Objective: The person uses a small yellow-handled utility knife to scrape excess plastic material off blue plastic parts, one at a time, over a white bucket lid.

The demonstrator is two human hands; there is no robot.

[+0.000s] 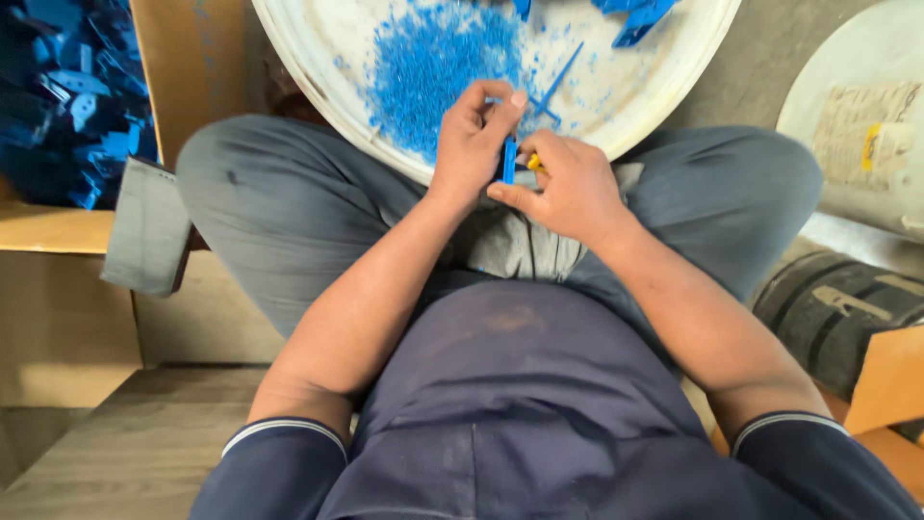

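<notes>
My left hand (474, 135) pinches the top of a small blue plastic part (508, 159) held upright between both hands. My right hand (568, 185) grips a small yellow tool (532, 164) pressed against the part's side, with the thumb under the part. Both hands hover over the near rim of a large white basin (318, 67) between my knees. The basin holds a heap of blue plastic shavings (433, 63) and a thin blue strip (558, 79).
A cardboard box (164, 58) at the left is full of several blue plastic parts (67, 106). More blue parts (640, 19) lie at the basin's far edge. A white lid (857, 116) and a black tyre-like object (837, 308) sit at the right.
</notes>
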